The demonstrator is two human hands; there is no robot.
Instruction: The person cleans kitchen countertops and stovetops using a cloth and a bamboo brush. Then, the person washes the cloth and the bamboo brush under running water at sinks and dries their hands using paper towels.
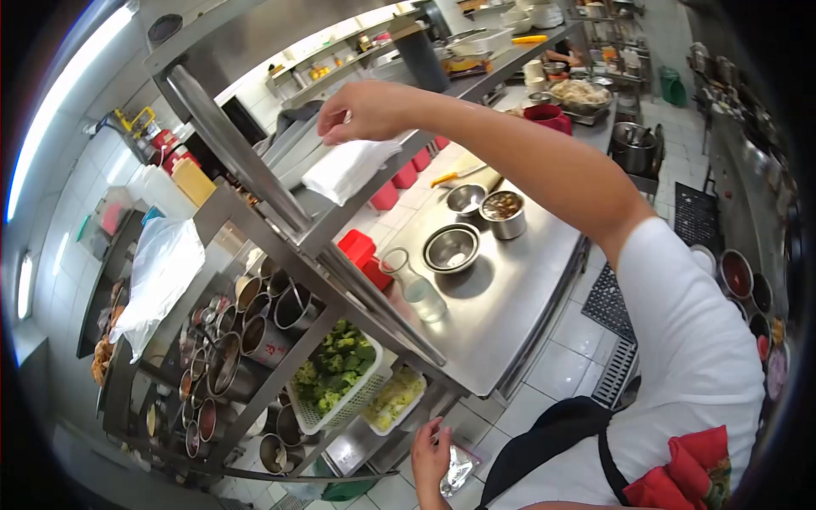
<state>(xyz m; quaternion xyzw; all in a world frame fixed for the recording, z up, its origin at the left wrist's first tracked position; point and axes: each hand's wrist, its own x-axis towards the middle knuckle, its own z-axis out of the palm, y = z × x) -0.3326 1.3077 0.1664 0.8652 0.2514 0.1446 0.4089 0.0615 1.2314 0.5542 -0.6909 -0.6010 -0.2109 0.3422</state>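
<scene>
My right hand (pixel 365 115) is raised over a metal shelf, its fingers loosely curled with a gap to the thumb and nothing visible in them. Just beneath it, a folded stack of white cloth or paper (pixel 348 168) lies at the shelf edge. Low in the view is my left hand (pixel 430 459), fingers partly spread and apparently unfilled. Beside its wrist shows a shiny silver piece (pixel 460 469); whether the hand touches it I cannot tell. A crumpled clear plastic bag (pixel 161 276) hangs over the rack at left.
A steel counter (pixel 501 314) bears a glass carafe (pixel 416 289), nested metal bowls (pixel 451 247) and a pot of dark liquid (pixel 503 212). Below the shelf sit a basket of broccoli (pixel 380 361), a tray of chopped yellowish food (pixel 395 401) and several metal pots (pixel 225 365). Another person's hand (pixel 565 57) shows far back.
</scene>
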